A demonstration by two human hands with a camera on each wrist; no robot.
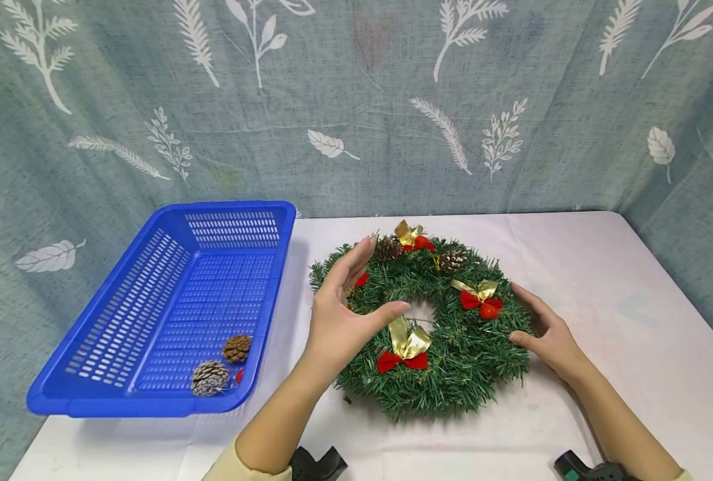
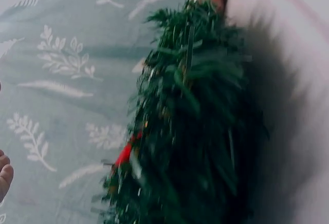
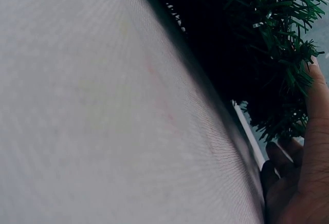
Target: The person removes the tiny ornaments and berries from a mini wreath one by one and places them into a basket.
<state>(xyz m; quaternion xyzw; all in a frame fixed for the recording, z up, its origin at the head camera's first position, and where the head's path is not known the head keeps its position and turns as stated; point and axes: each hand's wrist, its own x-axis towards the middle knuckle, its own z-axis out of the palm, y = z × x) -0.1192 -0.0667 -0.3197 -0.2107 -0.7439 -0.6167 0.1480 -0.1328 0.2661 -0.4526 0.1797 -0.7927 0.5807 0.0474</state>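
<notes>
A green wreath [image 1: 452, 374] lies on the white table, trimmed with red and gold bows [image 1: 404, 354], red berries and pinecones [image 1: 452, 260]. My left hand [image 1: 344, 314] is raised over the wreath's left side, fingers straight and thumb spread apart, holding nothing. In the left wrist view only its fingertips [image 2: 4, 175] show at the edge, apart from the blurred wreath [image 2: 195, 121]. On the opposite side, my right hand [image 1: 551, 337] holds the wreath's outer edge. The right wrist view shows its thumb and fingers [image 3: 280, 160] on either side of the wreath's branches [image 3: 267, 54].
To the left stands a blue plastic basket [image 1: 266, 294] with perforated walls. Inside, in its near right corner, are a brown pinecone [image 1: 236, 348], a white-tipped pinecone [image 1: 210, 379] and a small red piece [image 1: 239, 375]. A leaf-patterned curtain [image 1: 380, 133] hangs behind the table [image 1: 621, 334].
</notes>
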